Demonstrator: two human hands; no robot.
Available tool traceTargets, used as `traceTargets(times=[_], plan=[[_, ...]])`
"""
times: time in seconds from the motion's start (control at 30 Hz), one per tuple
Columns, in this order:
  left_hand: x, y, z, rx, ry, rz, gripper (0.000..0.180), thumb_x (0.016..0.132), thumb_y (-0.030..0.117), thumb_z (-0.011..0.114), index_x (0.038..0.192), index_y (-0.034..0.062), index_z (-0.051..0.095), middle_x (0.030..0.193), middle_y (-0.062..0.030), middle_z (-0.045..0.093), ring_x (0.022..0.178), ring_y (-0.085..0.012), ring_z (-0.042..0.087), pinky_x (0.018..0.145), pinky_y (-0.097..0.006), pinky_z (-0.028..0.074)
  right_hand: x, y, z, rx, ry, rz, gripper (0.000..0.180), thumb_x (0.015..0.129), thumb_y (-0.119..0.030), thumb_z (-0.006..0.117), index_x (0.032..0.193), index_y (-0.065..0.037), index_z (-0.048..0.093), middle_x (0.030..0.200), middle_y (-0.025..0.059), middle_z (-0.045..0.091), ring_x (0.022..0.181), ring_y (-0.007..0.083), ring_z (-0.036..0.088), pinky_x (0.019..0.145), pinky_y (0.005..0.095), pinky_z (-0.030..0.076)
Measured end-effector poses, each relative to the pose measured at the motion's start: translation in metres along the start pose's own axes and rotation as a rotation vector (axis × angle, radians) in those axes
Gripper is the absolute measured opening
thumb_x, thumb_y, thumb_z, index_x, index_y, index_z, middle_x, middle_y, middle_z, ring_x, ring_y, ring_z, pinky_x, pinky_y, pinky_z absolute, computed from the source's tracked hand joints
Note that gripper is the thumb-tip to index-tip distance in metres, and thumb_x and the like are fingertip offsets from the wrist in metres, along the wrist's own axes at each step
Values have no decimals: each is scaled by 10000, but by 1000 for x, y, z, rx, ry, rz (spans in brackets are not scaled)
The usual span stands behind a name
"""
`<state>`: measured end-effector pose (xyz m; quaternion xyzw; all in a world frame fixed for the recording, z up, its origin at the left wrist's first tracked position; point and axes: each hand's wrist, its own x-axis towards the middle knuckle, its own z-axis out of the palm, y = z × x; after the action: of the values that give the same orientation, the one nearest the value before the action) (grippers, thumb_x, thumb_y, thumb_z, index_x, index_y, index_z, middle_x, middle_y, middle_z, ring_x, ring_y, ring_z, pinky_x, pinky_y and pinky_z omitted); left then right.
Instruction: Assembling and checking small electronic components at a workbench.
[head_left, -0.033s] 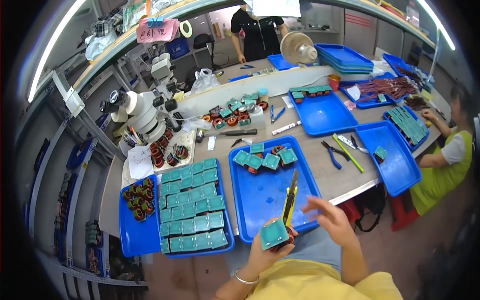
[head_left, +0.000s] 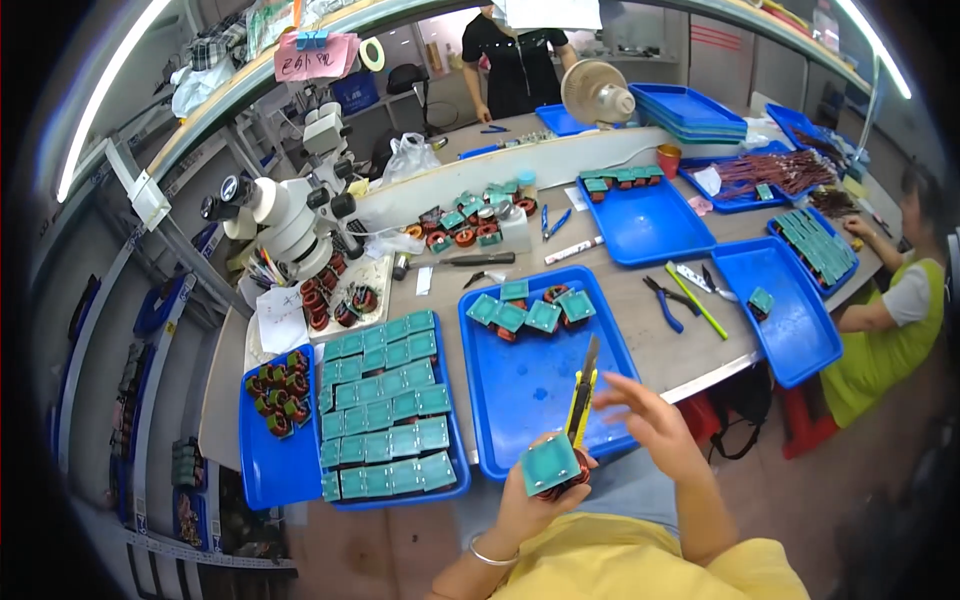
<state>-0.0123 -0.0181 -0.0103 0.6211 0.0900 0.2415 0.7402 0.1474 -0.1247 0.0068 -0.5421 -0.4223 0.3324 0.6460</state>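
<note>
My left hand (head_left: 527,508) is closed around a copper-wound coil with a square teal board (head_left: 550,466) on top, the board facing up. Beside it a yellow-and-black utility knife (head_left: 582,400) points away from me with its blade out. Its lower end meets my left fingers; whether they grip it I cannot tell. My right hand (head_left: 655,425) hovers right of the knife, fingers spread and apart from it, holding nothing. Both hands are at the near side of a blue tray (head_left: 510,400). Several teal-topped coils (head_left: 543,317) lie at that tray's far end.
To the left, a blue tray (head_left: 462,482) carries rows of teal-topped coils, beside a tray of bare coils (head_left: 278,395). Pliers (head_left: 664,303) and a green stick (head_left: 700,307) lie to the right. A microscope (head_left: 275,205) stands back left. A co-worker (head_left: 890,320) sits at far right.
My right hand has shifted slightly left and up, closer to the knife. My left hand still holds the coil; its board is tilted a little differently.
</note>
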Motion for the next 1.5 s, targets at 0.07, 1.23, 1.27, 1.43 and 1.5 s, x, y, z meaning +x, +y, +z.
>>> traceTargets(times=[0.07,1.23,1.27,1.43,1.5], plan=[[-8,7,0,20,-21,7,412,698,37,674,1053,-25,473,920,-94,577,802,-149,556,742,-277,454,20,-2,24,214,-32,-27,428,888,-201,451,1251,11,373,1047,121,548,1014,196,514,904,325,374],[1,8,4,-639,-35,-290,658,784,338,628,1237,-52,353,973,-136,566,766,-176,561,655,-269,468,12,-25,3,-232,-40,-162,343,782,-230,619,1019,16,581,731,69,495,705,137,483,605,243,394],[2,9,3,-642,-32,-293,658,784,338,628,1237,-52,353,973,-136,566,766,-176,561,655,-269,468,13,-26,4,-203,-15,-138,328,816,-225,550,1036,18,570,721,70,495,679,135,472,590,241,383],[3,7,-3,-660,26,-271,647,823,345,571,1256,-61,316,1050,-150,528,732,-178,530,604,-278,450,14,-30,0,-181,-63,-83,254,815,-107,529,1026,28,568,720,76,510,617,131,460,548,238,364],[3,7,-4,-642,43,-286,646,821,344,574,1256,-58,316,1086,-146,511,752,-178,532,606,-280,452,18,-33,-3,-178,-132,36,221,740,-7,607,957,28,598,746,86,543,609,136,496,544,241,383]])
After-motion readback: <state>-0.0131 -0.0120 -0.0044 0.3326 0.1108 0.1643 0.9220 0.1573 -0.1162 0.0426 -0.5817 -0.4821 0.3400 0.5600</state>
